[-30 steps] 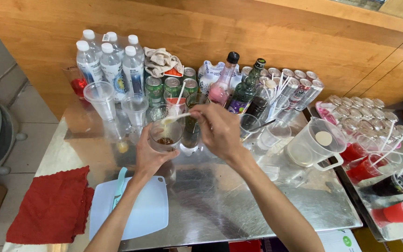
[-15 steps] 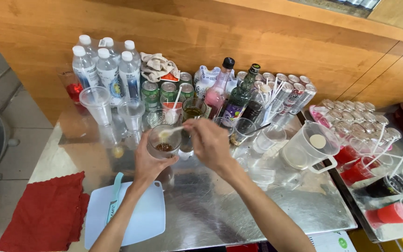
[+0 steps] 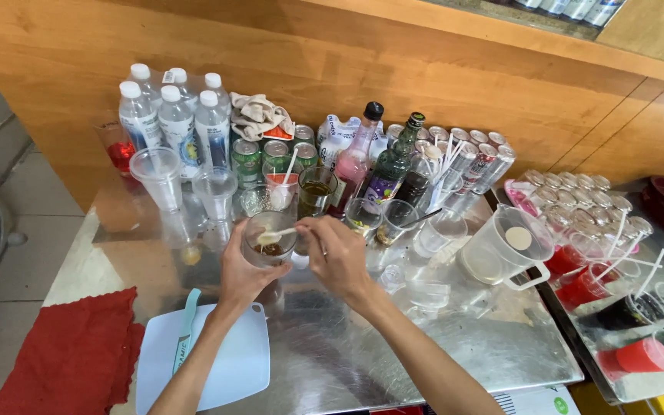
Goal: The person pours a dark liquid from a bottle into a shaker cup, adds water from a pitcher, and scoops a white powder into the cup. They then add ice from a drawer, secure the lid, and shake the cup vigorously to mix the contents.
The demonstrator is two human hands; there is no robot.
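Left hand [image 3: 244,269] is wrapping tight around the clear plastic cup [image 3: 269,240], holding it above the steel counter [image 3: 363,361]. Right hand [image 3: 340,257] is pinching the white spoon [image 3: 277,235], which is lying across the cup's rim.

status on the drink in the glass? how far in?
Done: dark liquid sits in the bottom of the clear glass, held in the left hand. In hand: the right hand holds a white spoon across its rim. Left: the glass is mostly unfilled.

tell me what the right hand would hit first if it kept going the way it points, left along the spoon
Probably the clear cup held by the left hand: the right hand holds a white spoon already reaching into it. Depth is uncertain.
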